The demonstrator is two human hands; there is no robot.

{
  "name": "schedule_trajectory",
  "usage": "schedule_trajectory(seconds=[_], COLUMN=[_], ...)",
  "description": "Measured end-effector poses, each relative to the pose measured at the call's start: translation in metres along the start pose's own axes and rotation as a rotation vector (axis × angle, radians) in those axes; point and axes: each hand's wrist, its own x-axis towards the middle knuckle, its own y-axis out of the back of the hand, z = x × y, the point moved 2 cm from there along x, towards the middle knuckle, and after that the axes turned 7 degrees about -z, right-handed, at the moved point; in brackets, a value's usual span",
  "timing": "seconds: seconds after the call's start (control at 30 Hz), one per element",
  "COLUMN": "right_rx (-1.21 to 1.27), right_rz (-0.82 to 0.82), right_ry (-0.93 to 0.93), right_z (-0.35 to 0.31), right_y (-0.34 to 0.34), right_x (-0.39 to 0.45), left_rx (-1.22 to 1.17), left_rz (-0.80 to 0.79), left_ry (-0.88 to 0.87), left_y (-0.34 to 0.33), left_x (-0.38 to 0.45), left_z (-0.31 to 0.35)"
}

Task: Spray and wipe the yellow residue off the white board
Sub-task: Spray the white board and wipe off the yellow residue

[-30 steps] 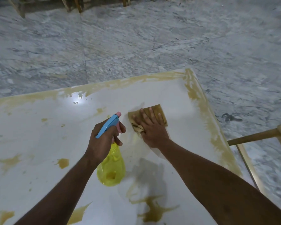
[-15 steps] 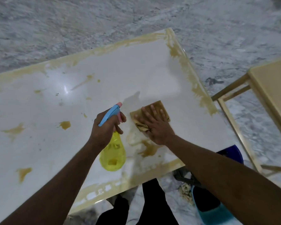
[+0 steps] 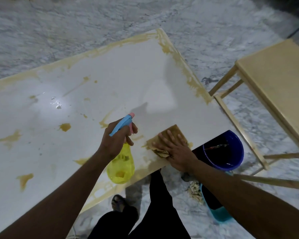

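While gripping the spray bottle (image 3: 121, 163) in the left hand (image 3: 115, 140), right hand (image 3: 176, 150) flat on cloth (image 3: 169, 135) at white board (image 3: 110, 80) near edge; blue bucket (image 3: 231, 152) and wooden stool (image 3: 274, 80) just beside.

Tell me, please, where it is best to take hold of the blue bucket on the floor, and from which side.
Take the blue bucket by its upper rim, coming straight down from above. It stands upright with its mouth open, so the rim is free. The white board and the right hand overhang its left side, so reach for the right part of the rim. Something like a handle lies inside, but it is unclear.
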Motion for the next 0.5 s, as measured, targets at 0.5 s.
schedule_trajectory(seconds=[0.5], right_rx=[1.893], right_rz=[0.438], right_ry=[-0.412], right_z=[0.007], right_y=[0.125], right_x=[-0.003], left_rx=[-0.030], left_rz=[-0.050], left_ry=[-0.023], left_y=[0.057], left_x=[-0.055], left_z=[-0.003])
